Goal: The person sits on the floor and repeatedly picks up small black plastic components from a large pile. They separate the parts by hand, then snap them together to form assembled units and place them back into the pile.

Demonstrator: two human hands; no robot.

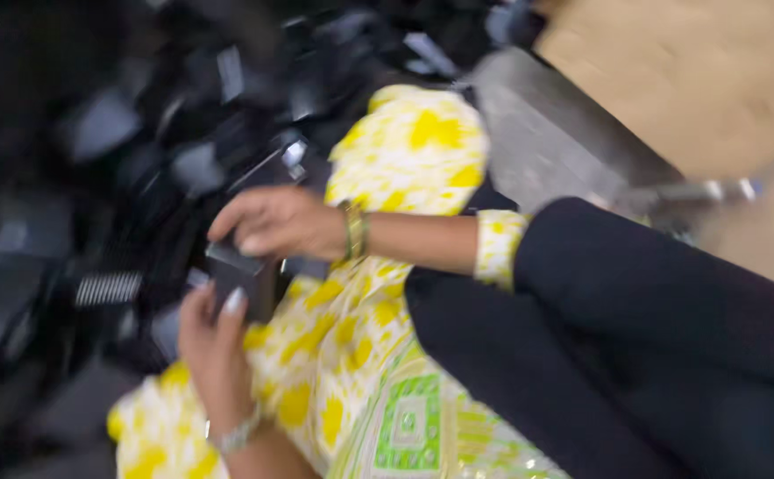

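Hands meet over your lap: your left hand (214, 341) grips a small dark rectangular part (243, 282) from below, fingers curled around its lower edge. Your right hand (273, 222) rests on the part's top, fingers bent and closed on it. Beyond lies a blurred pile of dark parts (139, 160); yellow-patterned cloth (414, 151) covers your knees.

We see a pale beige floor (715, 80) carrying everything. A heap of black plastic parts (139, 160) lies on it, spreading across the left and top of the view, blurred. A grey metal block (555, 133) rests on the floor just beside that heap.
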